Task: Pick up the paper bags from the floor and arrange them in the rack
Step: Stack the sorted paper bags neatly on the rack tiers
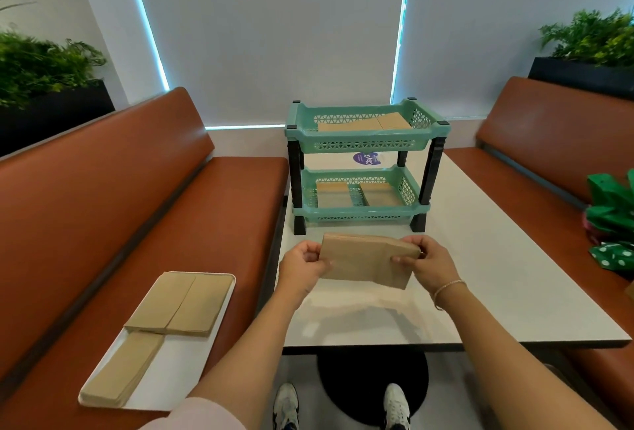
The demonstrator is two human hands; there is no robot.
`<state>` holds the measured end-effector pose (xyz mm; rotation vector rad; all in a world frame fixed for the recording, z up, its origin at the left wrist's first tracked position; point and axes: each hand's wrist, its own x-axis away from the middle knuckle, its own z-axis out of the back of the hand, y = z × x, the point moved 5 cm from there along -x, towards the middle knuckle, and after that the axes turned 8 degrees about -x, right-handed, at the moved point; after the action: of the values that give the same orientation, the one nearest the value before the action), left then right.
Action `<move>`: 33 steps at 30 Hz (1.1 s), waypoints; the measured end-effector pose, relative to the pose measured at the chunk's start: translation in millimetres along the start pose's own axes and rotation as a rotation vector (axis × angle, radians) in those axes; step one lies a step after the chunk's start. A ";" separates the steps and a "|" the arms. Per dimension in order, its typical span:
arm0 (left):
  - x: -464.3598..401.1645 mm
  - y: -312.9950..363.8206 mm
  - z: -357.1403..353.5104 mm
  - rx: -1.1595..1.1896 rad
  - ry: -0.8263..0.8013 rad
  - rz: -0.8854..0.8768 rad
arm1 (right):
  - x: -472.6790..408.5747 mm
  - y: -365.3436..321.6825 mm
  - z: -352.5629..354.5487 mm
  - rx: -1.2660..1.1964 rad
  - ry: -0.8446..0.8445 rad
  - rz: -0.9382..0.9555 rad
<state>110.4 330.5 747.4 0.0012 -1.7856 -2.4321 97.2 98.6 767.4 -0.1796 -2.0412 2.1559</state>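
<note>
Both your hands pinch a flat brown paper bag (368,259) by its short edges, left hand (303,263), right hand (429,263), above the white counter (480,292). Just beyond them stands the two-tier teal plastic rack (363,162), bare counter between.

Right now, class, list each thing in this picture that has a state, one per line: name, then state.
Held paper bags: flat, gripped at both ends above the table.
Left hand: gripping the bags.
Right hand: gripping the bags.
Rack: upright on the table, bags lying in both tiers.
White tray: on the left bench, holding flat bag stacks.
</note>
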 end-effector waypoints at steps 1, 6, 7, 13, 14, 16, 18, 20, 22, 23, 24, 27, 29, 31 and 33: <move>-0.2 0.7 -0.9 -0.038 0.025 -0.008 | -0.5 -1.2 -1.2 -0.007 0.011 0.013; 12.4 5.5 -12.0 -0.174 0.038 -0.018 | 4.4 8.6 -8.6 0.097 0.016 0.053; 17.2 0.3 -16.9 -0.217 0.007 0.013 | 7.4 15.7 -12.2 0.169 -0.005 0.045; 33.9 -31.2 -28.9 -0.314 -0.044 0.140 | 13.8 34.2 -28.3 0.475 -0.118 0.031; 31.5 -29.9 -27.0 -0.318 -0.039 0.133 | 12.2 32.0 -27.8 0.495 -0.126 0.039; 24.1 -24.3 -22.6 -0.283 -0.020 0.108 | 9.3 22.8 -27.3 0.483 -0.124 0.073; 17.9 -17.5 -19.5 -0.216 -0.001 0.086 | 6.4 10.9 -28.7 0.446 -0.100 0.122; 16.4 -16.7 -17.1 -0.191 0.012 0.073 | 6.1 6.5 -31.8 0.448 -0.108 0.144; 19.3 -27.0 -18.2 -0.239 -0.007 0.092 | 8.1 17.8 -33.5 0.520 -0.151 0.111; 21.5 -34.6 -20.2 -0.279 -0.025 0.101 | 10.1 26.6 -33.3 0.561 -0.169 0.096; 23.8 -40.8 -22.2 -0.309 -0.041 0.106 | 12.4 33.4 -32.4 0.586 -0.178 0.085; 23.0 -46.2 -24.1 -0.337 -0.051 0.114 | 12.1 35.1 -31.3 0.586 -0.176 0.070; 19.2 -42.9 -22.2 -0.309 -0.030 0.135 | 10.5 32.6 -29.3 0.568 -0.164 0.043; 15.4 -34.7 -17.1 -0.178 0.049 0.184 | 8.2 32.7 -24.7 0.494 -0.139 -0.018; 7.5 -27.1 -17.4 0.012 0.096 0.266 | 5.4 31.9 -20.3 0.274 -0.094 -0.124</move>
<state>101.5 321.2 717.0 -0.1090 -1.6431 -2.1974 94.8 117.9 734.6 0.0823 -1.7248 2.3727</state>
